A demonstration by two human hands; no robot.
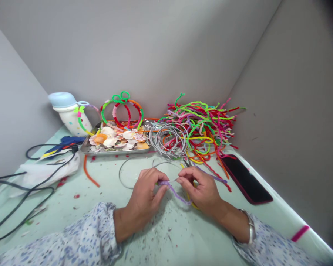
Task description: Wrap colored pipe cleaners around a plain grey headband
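My left hand (pixel 144 199) and my right hand (pixel 202 190) rest on the pale green table (pixel 105 207), both pinching a purple pipe cleaner (pixel 175 192) that runs between them. A thin grey metal headband (pixel 127 168) lies just beyond my left hand, and it seems to pass under my fingers. A yellow pipe cleaner (pixel 193 204) shows under my right hand.
A tangled heap of coloured pipe cleaners (pixel 202 122) and grey headbands (pixel 169 138) sit behind. A metal tray of shells (pixel 116 142), wrapped hoops (pixel 122 109), a white jug (pixel 69 114), a glue gun (pixel 62 144) with black cable, and a phone (pixel 245 179) surround.
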